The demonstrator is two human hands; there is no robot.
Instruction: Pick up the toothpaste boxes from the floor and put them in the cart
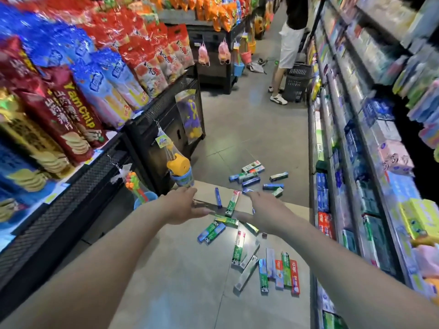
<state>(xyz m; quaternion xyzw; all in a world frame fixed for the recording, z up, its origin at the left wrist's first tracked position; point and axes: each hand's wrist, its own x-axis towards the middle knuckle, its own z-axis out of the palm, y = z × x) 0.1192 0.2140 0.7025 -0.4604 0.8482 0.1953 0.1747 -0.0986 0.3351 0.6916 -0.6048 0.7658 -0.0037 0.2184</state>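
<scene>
Step in hand: we judge the gathering only begun; most toothpaste boxes lie on the floor.
Cart: a flat beige cardboard-coloured platform (204, 191), its near edge under both hands; a slim blue box (218, 197) and a green-and-red box (232, 202) lie on it.
Left hand (183, 205): fingers straight, resting on the cart's near edge, holding nothing.
Right hand (262, 211): fingers spread and relaxed at the same edge, empty.
Near boxes: a green, red and silver cluster (268, 269) on the grey tiled floor (178, 269), beside the right-hand shelving (356, 162).
Far boxes: a blue and green scatter (257, 178) beyond the cart.
Next move: we would stoop and reach for the near cluster.
</scene>
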